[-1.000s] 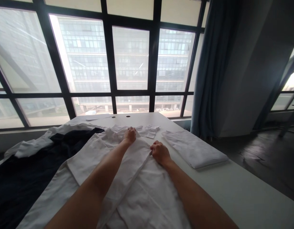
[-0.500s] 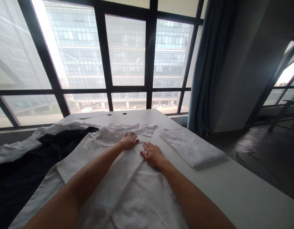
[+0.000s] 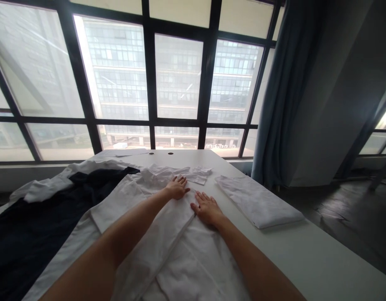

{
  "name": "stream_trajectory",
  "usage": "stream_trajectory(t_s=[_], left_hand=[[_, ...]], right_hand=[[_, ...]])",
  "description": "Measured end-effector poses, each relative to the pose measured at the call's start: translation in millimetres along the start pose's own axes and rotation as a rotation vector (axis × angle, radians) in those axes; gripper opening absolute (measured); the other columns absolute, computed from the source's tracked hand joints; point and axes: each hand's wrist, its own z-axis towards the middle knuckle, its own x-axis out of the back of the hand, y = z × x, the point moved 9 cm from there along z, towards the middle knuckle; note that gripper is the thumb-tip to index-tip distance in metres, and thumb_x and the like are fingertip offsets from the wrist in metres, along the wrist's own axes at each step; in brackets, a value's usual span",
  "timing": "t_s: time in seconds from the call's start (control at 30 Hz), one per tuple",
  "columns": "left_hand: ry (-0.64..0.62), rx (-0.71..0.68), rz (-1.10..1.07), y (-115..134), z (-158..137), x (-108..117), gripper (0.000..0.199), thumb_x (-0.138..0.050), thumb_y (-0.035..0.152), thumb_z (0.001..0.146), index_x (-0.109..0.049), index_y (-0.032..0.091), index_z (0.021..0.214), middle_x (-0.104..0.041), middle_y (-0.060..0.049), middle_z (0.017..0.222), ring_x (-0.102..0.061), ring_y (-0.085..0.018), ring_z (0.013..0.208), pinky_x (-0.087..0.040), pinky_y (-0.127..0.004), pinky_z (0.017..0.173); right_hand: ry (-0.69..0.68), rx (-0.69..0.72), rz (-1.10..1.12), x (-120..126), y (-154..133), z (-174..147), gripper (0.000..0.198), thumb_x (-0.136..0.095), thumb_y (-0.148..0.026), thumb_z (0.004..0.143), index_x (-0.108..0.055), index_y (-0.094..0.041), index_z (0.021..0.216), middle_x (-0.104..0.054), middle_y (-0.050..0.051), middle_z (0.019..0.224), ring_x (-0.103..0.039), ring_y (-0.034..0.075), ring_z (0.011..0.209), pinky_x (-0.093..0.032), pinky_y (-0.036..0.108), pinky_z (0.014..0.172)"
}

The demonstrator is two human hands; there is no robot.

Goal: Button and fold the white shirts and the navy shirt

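Observation:
A white shirt [image 3: 155, 238] lies spread on the white table, with one part folded over so that an edge runs lengthwise down its middle. My left hand [image 3: 178, 187] rests flat on the cloth near its far end, fingers spread. Just to the right, my right hand [image 3: 208, 209] also lies flat with fingers stretched out, at the far right side of the shirt by the folded edge. Neither hand grips anything. The near end of the shirt runs out of view between my forearms.
A folded white garment [image 3: 258, 202] lies to the right on the white table [image 3: 306, 255]. Dark navy cloth [image 3: 55, 225] and more white cloth [image 3: 49, 188] are at the left. Papers [image 3: 124, 153] lie at the far edge, before large windows. A blue curtain [image 3: 277, 113] hangs at right.
The view has tilted and shifted a little, so the scene sits slightly lower and further right. Both hands stay flat on the shirt, with almost no movement over it.

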Motion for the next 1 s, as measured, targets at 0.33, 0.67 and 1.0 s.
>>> stream_trajectory(t_s=[0.33,0.67,1.0], left_hand=[[-0.128,0.114,-0.057,-45.5,-209.4,16.1,0.072,-0.018,0.060,0.099,-0.026,0.014,0.154,-0.018,-0.013,0.161,-0.013,-0.024,0.150,-0.007,-0.044,0.119],[-0.120,0.600,-0.078,-160.0,-335.2,9.1,0.070,-0.018,0.053,0.099,-0.021,0.013,0.156,-0.007,-0.011,0.162,-0.009,-0.026,0.150,-0.015,-0.050,0.118],[-0.039,0.723,0.029,-130.4,-368.7,39.5,0.062,-0.043,0.048,0.095,-0.046,0.008,0.142,-0.049,-0.023,0.142,-0.045,-0.036,0.133,-0.038,-0.042,0.106]], right_hand=[[-0.035,-0.030,-0.065,-4.4,-0.2,1.1,0.067,-0.024,-0.052,0.099,-0.023,-0.015,0.156,-0.012,0.006,0.163,-0.014,0.022,0.149,-0.012,0.046,0.119],[-0.012,-0.032,-0.099,-6.9,0.9,2.9,0.066,-0.023,-0.051,0.100,-0.026,-0.016,0.155,-0.016,0.007,0.162,-0.017,0.022,0.148,-0.015,0.046,0.118],[0.171,-0.181,0.030,17.6,12.7,-34.2,0.062,-0.051,-0.038,0.093,-0.040,-0.009,0.147,-0.049,0.021,0.143,-0.046,0.033,0.130,-0.038,0.044,0.104]])
